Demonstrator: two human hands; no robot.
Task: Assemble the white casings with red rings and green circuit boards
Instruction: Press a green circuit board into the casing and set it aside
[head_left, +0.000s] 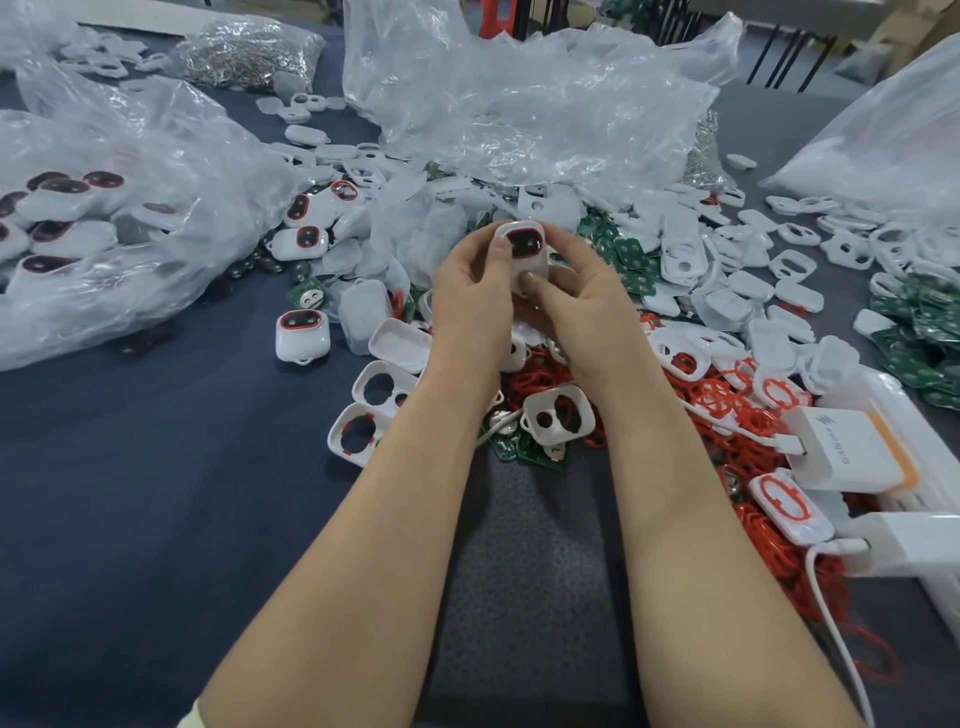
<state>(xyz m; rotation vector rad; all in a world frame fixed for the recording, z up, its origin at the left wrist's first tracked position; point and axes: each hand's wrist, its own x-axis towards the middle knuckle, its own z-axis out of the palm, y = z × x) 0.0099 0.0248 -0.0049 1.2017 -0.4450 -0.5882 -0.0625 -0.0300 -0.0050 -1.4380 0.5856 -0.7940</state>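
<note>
Both hands hold one white casing (524, 244) with a red ring round its dark window, raised above the pile. My left hand (470, 301) grips its left side, thumb near the window. My right hand (576, 301) grips its lower right, thumb pressed on the bottom edge. Below lie loose red rings (727, 410), empty white casings (558, 415) and green circuit boards (631, 260).
A finished casing (302, 335) stands on the dark cloth at left, more lie in a plastic bag (104, 249). Crumpled clear bags (519, 104) sit behind. A white charger (841, 452) and cable (836, 629) lie at right, with more boards (919, 332).
</note>
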